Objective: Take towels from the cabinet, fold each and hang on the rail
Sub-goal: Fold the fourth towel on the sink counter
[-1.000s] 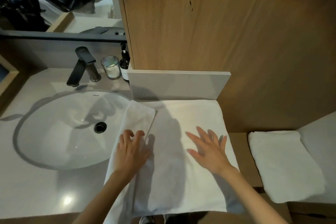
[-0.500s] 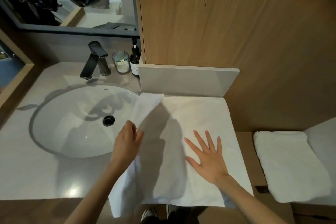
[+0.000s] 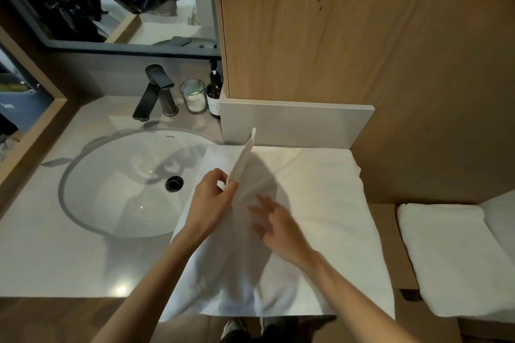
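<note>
Pinching the left flap of the white towel [image 3: 320,203] with the left hand [image 3: 207,198], fingers [image 3: 220,175] curled, flap held upright. Right hand [image 3: 278,228] just beside, fingers loosely spread over the cloth; contact unclear. Rest of it spread flat on the surface [image 3: 55,259], beside the sink [image 3: 117,189]. Farther right, a second folded towel [image 3: 451,259]; at the back, a faucet [image 3: 156,92].

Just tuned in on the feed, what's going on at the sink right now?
A person is partway through folding a white towel spread on the counter beside the sink. The left hand pinches the towel's left edge, raised off the surface. The right hand is open over the towel's middle; whether it touches is unclear. Another folded towel lies to the right. No rail is in view.
</note>
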Demonstrator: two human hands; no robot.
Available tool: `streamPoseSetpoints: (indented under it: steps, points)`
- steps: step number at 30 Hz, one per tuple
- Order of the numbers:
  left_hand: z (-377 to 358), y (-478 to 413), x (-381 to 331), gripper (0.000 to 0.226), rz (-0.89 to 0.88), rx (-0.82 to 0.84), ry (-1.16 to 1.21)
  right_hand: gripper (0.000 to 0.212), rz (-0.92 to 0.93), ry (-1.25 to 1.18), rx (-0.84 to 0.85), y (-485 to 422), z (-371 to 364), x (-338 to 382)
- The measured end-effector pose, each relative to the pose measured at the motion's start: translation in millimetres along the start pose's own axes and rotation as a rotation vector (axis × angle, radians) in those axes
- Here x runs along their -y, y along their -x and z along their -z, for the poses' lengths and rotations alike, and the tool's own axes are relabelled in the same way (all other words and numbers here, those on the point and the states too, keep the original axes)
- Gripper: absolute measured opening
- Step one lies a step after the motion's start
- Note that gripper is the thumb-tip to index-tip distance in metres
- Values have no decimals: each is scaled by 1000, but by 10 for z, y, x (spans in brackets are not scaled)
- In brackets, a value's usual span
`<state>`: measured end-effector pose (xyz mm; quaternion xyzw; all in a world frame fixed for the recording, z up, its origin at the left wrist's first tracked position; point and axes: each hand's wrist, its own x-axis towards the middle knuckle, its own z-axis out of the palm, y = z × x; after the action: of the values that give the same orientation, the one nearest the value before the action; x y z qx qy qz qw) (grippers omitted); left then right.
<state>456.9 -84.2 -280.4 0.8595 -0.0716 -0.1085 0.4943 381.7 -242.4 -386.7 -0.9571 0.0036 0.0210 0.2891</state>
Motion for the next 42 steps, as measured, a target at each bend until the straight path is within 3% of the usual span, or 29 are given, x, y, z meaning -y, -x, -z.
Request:
streamPoseSetpoints:
  steps: [1,3,7,10,16,19,22,24,27,31,34,40,42]
  points:
    - [-2,-2,-17,16,-4,14,-11,48,8,21,-89,49,121,-133]
    - [-32,-19,-65,16,-15,29,-13,53,-59,255,-81,215,426,-463]
    - [-178,-38,-216,17,-61,42,25,82,-352,498,181,565,709,-984]
    - [-333,-26,-351,18,-100,103,71,91,-402,388,231,599,606,-1006]
    - [-650,-48,-516,15,-142,193,67,99,-384,284,151,464,359,-730]
    - [-747,-48,-488,14,-159,179,40,80,-313,331,103,330,196,-539]
    - [-769,-55,-418,13,-167,153,-26,76,-328,327,222,181,141,-286]
    - [-753,-71,-346,15,-144,142,-26,84,-297,308,267,133,176,-216]
    - [-702,-98,-264,15,-94,123,14,69,-178,267,141,202,273,-369]
    - [-731,-99,-263,14,-90,138,28,70,-128,377,44,482,641,-876]
    - [-840,-86,-280,13,-138,157,44,78,-261,367,184,662,729,-1096]
    - [-1188,-57,-444,8,-280,278,108,75,-363,325,129,586,604,-796]
    - [-1371,-45,-509,8,-280,339,149,72,-432,145,94,588,676,-725]
